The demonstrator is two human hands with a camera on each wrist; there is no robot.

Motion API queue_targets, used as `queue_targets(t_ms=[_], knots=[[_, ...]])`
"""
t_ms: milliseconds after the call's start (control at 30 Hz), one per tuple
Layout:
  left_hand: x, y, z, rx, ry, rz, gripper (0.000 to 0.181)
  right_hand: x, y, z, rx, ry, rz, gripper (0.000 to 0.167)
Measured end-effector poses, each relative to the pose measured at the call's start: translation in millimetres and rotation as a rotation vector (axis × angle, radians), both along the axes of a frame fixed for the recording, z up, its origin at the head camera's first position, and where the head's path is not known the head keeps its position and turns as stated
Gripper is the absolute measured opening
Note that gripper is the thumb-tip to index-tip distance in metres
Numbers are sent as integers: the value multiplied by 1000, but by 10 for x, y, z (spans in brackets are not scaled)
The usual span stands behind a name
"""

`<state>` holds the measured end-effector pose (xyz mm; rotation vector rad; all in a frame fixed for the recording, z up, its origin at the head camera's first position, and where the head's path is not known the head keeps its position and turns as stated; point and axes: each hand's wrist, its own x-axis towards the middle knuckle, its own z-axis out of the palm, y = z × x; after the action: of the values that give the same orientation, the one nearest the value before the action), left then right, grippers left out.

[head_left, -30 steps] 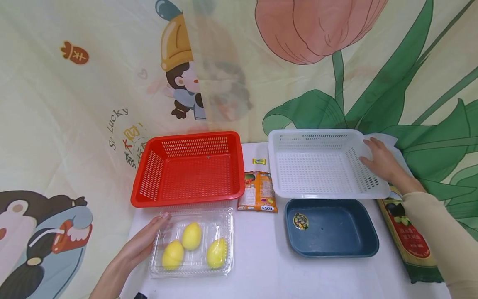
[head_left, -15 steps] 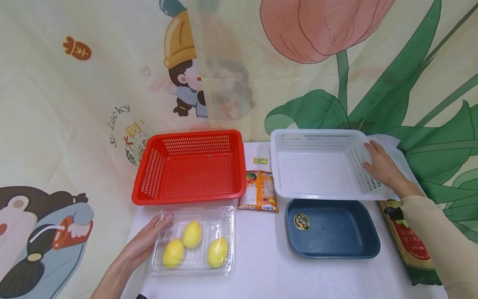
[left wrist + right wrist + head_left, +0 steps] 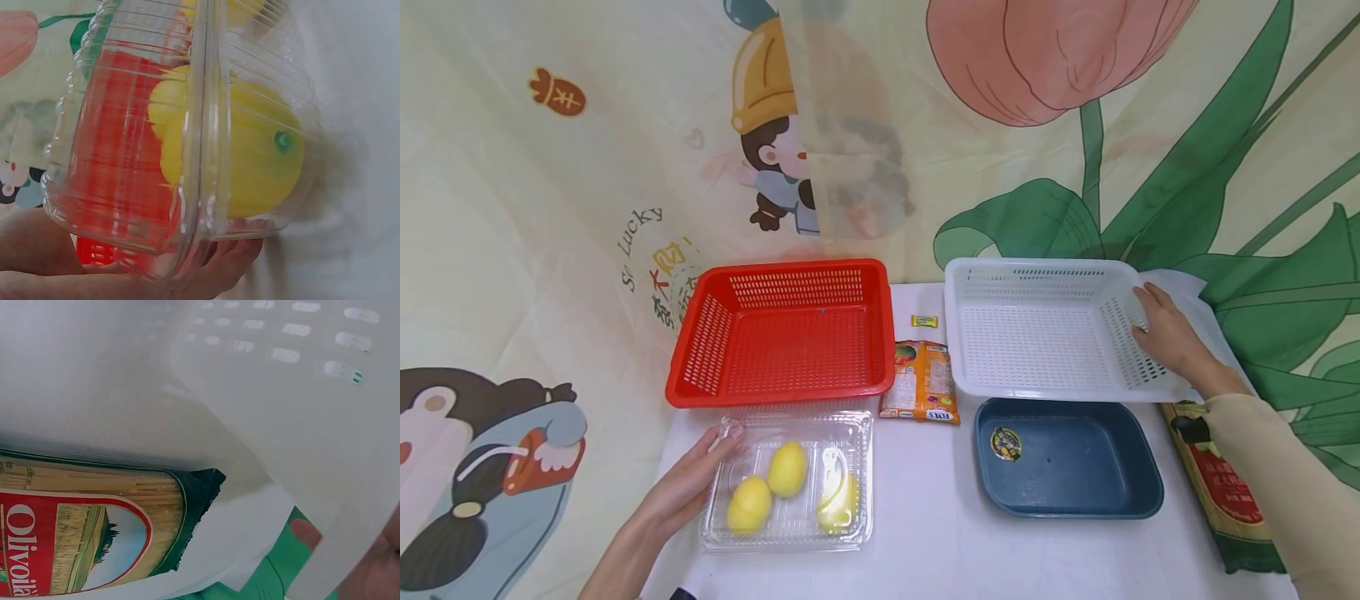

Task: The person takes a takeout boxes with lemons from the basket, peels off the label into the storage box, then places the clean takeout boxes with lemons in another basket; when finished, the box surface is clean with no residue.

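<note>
My left hand (image 3: 688, 479) grips the left back corner of a clear plastic clamshell box (image 3: 801, 533) on the table. Inside lie three yellow lemons (image 3: 787, 469); one shows a green stem spot in the left wrist view. The fingers (image 3: 240, 259) come round the box's end near its rim seam. At the far right, my right hand (image 3: 1172, 337) holds the right rim of a white perforated basket (image 3: 1037, 333), thumb toward the inside. From the right wrist view, the basket wall hides most of that hand.
A red basket (image 3: 790, 358) stands behind the box. Between the baskets lie an orange snack packet (image 3: 919, 383) and a small yellow sachet (image 3: 924, 321). In front of the white basket sits a dark blue tub (image 3: 1067, 462), with a spaghetti bag (image 3: 1225, 492) to its right.
The head view has shifted slightly. Glare on the box lid now covers part of the right-hand lemon. Both hands keep the same places on the box and the white basket.
</note>
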<state>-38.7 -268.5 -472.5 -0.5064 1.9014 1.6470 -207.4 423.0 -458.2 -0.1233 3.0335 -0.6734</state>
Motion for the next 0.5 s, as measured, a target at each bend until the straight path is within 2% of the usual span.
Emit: queue_targets(t_ms=[233, 500], knots=[[12, 0, 2, -3, -3, -11, 94, 16, 3, -12, -2, -8, 2, 72], [34, 15, 60, 28, -2, -20, 93, 8, -10, 11, -6, -14, 0, 72]])
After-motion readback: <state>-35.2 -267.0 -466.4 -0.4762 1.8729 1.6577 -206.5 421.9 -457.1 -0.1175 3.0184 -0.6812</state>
